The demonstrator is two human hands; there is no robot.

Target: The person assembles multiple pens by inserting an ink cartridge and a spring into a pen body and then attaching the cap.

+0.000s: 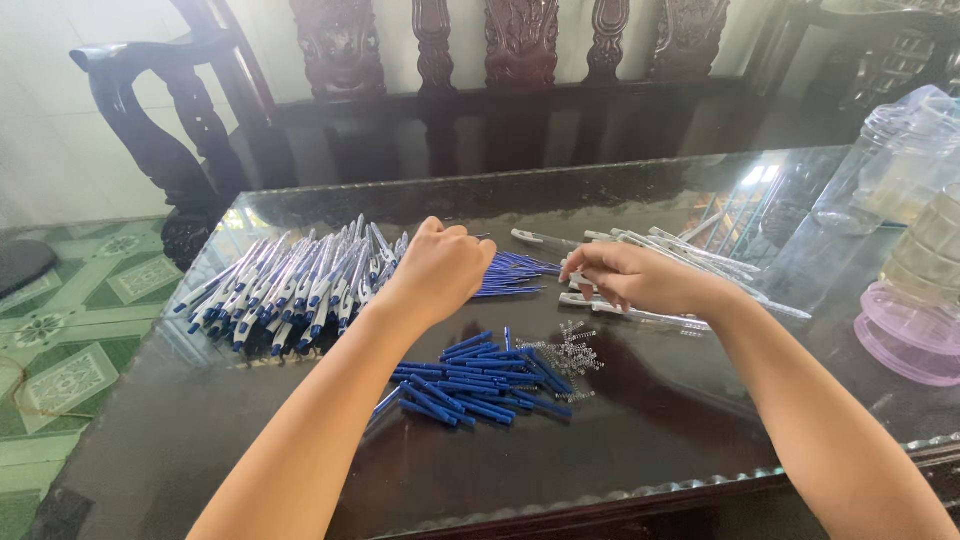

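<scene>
My left hand (pixel 440 268) is curled over the table's middle, its fingers closed at a bundle of thin blue refills (pixel 515 275) that sticks out to the right. My right hand (pixel 630 278) rests on a pile of clear pen barrels (pixel 690 255), fingertips pinching one near its left end. A big heap of assembled blue-and-white pens (pixel 290 285) lies left of my left hand. In front of both hands sit a pile of blue pen caps (pixel 470 385) and a small cluster of metal springs (pixel 572 352).
The dark glass-topped table (pixel 650 430) has a beaded front edge. Clear plastic jars (pixel 895 165) and a pink-lidded container (pixel 915 330) stand at the right. A carved dark wooden bench (pixel 520 60) runs behind, and green patterned floor tiles (pixel 70 330) lie to the left.
</scene>
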